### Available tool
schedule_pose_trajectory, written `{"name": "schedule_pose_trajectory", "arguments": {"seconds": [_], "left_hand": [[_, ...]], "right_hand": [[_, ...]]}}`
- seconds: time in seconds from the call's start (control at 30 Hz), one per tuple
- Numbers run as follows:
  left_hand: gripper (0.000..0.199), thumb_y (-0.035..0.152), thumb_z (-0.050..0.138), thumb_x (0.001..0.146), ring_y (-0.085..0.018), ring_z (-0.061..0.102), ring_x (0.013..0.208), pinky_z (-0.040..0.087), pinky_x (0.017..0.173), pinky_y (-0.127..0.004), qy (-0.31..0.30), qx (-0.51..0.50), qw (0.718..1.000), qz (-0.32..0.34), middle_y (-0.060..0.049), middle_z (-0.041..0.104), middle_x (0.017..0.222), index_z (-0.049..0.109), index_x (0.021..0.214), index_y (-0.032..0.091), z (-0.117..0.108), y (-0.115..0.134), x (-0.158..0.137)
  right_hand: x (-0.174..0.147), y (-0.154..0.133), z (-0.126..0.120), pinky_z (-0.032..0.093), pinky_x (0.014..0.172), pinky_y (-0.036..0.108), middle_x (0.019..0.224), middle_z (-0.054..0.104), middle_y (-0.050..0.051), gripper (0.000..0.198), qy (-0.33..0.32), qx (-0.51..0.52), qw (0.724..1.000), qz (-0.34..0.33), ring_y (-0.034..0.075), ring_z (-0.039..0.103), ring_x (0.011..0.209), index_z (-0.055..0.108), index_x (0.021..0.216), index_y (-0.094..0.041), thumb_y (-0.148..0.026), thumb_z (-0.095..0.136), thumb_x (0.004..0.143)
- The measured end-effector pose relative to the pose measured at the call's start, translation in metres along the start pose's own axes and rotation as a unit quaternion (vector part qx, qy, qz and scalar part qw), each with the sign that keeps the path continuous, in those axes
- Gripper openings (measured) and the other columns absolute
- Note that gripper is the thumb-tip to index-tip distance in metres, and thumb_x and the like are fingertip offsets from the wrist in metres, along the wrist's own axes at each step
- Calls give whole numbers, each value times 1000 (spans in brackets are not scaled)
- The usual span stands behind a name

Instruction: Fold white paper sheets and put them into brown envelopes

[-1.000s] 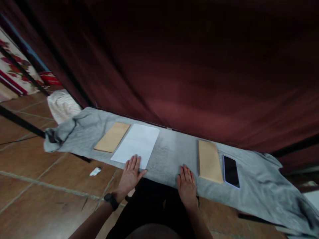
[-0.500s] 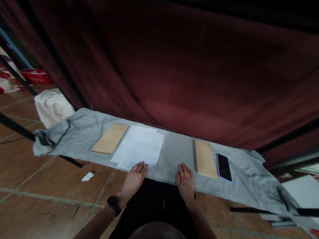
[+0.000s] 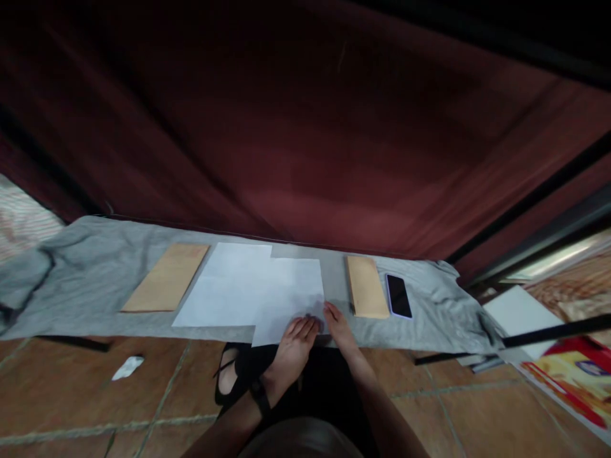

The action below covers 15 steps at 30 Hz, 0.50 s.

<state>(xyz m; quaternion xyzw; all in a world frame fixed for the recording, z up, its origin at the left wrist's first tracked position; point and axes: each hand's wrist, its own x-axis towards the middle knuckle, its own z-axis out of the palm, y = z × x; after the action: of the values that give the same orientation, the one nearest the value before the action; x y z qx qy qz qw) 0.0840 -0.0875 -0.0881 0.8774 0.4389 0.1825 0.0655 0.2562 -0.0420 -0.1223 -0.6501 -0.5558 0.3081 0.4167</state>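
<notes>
Two white paper sheets lie partly overlapped on a grey cloth. My left hand rests flat with its fingers on the near part of the right-hand sheet, pressing it down. At that sheet's right edge is my right hand, turned on its side with fingers extended; whether it touches the paper I cannot tell. A flat tan paper stack lies left of the sheets. Another narrow tan paper stack lies beyond my right hand.
A phone with a dark screen lies right of the narrow tan stack. Behind the cloth-covered surface hangs a dark red curtain. Black metal bars cross at the right. A crumpled white scrap lies on the tiled floor.
The right-hand sheet has slid right, so the two sheets overlap less. My left hand moved right with it, and my right hand came closer to the left. The view shifted right.
</notes>
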Motion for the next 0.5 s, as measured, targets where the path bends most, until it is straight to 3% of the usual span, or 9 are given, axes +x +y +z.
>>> {"name": "schedule_pose_trajectory", "arguments": {"seconds": [0.1, 0.2, 0.43, 0.5], "left_hand": [[50, 4, 40, 92, -24, 59, 131, 40, 116, -44, 4, -5, 1000, 22, -12, 66, 138, 61, 136, 17, 7, 10, 2], [41, 15, 47, 96, -25, 60, 129, 43, 114, -46, 11, -22, 1000, 18, -12, 66, 137, 62, 134, 19, 7, 9, 0], [42, 32, 58, 95, -28, 57, 133, 44, 114, -50, 5, -7, 1000, -21, -11, 62, 144, 61, 136, 23, -6, -30, -7], [46, 28, 57, 94, -28, 53, 138, 41, 117, -50, -4, 8, 1000, -23, -10, 58, 148, 59, 140, 23, -9, -38, -7]], "right_hand": [[3, 6, -6, 60, 84, 38, 99, 78, 8, 39, -1, 24, 999, 32, 23, 73, 87, 74, 114, -19, -32, 54, 83], [3, 11, -13, 59, 87, 40, 99, 78, 8, 36, 35, 52, 997, 37, 23, 73, 88, 75, 106, -20, -28, 54, 78], [-7, 18, -22, 57, 90, 44, 102, 77, 13, 36, 102, 71, 992, 25, 27, 72, 96, 76, 100, -17, -36, 50, 84], [-9, 19, -20, 57, 92, 42, 102, 76, 12, 37, 111, 43, 993, 12, 26, 72, 97, 76, 100, -18, -38, 47, 88]]}}
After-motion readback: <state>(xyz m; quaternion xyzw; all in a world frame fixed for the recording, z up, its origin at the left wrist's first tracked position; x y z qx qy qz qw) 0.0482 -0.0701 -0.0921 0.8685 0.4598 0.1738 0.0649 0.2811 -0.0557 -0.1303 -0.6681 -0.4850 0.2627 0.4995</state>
